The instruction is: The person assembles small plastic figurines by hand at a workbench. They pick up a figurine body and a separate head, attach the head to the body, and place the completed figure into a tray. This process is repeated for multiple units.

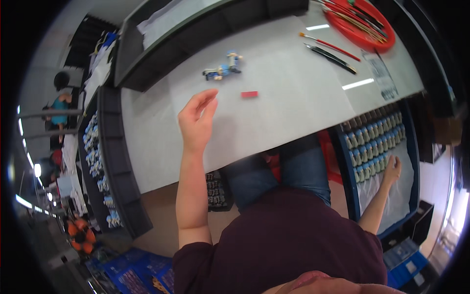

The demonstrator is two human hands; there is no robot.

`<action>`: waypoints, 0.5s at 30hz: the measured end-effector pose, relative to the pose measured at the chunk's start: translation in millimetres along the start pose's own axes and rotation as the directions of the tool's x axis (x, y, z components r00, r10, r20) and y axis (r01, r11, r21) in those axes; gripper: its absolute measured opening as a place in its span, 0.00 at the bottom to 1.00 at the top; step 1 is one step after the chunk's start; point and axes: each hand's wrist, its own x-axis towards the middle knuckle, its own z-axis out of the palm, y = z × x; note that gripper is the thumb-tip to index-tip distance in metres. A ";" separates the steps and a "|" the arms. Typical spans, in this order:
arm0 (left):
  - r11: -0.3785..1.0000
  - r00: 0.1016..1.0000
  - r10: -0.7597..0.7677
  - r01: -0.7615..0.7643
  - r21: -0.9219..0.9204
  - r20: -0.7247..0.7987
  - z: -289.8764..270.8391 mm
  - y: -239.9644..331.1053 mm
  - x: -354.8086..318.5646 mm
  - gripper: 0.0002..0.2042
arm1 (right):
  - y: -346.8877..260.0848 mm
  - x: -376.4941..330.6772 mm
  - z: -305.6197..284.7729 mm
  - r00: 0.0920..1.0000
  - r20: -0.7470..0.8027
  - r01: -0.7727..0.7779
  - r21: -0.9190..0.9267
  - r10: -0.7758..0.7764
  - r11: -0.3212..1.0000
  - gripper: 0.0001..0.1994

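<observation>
My left hand point(197, 120) is raised over the white worktable point(289, 59), with its thumb and fingers curved toward each other and nothing visible between them. Just beyond its fingertips, two or three small blue-and-white figurines point(224, 70) lie close together, slightly blurred. A small red block point(249, 94) rests to the right of that hand. Down at my right side, my right hand point(392, 171) reaches into a dark-blue-rimmed tray point(413, 181). Its fingers look parted, beside the end of the nearest row of standing figurines point(370, 169). I see nothing held there.
A red round dish point(360, 24) of brushes sits at the far right, near a red-handled brush point(330, 46) and a dark pen-like tool point(333, 58). Dark trays point(171, 39) border the table's back; another dark tray point(115, 152) with figurines stands left. Another person point(59, 108) is far left.
</observation>
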 end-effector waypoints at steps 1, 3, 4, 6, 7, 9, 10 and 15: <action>0.989 0.995 0.095 -0.093 0.113 -0.008 -1.2 -2.9 11.9 0.13 | -27.8 2.2 -5.9 1.000 -0.016 0.003 0.134 0.000 0.991 0.19; 0.864 0.943 0.331 -0.287 0.413 -0.038 3.1 -2.8 34.7 0.16 | -92.9 0.3 -21.0 1.000 -0.017 0.030 0.389 -0.025 0.921 0.16; 0.813 0.922 0.385 -0.313 0.490 -0.051 4.4 -10.2 45.0 0.17 | -123.9 -1.7 -27.3 0.998 -0.005 0.056 0.515 -0.063 0.856 0.15; 0.701 0.872 0.488 -0.362 0.615 -0.043 11.3 -34.6 64.0 0.19 | -178.4 -13.8 -32.5 0.989 -0.018 0.111 0.752 -0.148 0.650 0.11; 0.729 0.912 0.409 -0.351 0.587 0.037 8.3 -34.5 66.8 0.20 | -215.4 -26.1 -44.7 0.974 -0.005 0.143 0.788 -0.225 0.599 0.11; 0.788 0.951 0.235 -0.307 0.533 0.200 1.0 -34.3 70.8 0.23 | -273.8 -52.0 -60.6 0.926 0.035 0.158 0.869 -0.377 0.469 0.10; 0.832 0.961 0.233 -0.276 0.481 0.149 0.4 -32.0 67.7 0.24 | -293.4 -64.3 -62.3 0.892 0.064 0.132 0.909 -0.448 0.394 0.09; 0.933 0.989 -0.138 0.150 -0.327 0.058 -6.0 -5.6 11.6 0.24 | -388.6 -137.1 -81.3 0.606 0.293 -0.168 0.956 -0.739 0.241 0.11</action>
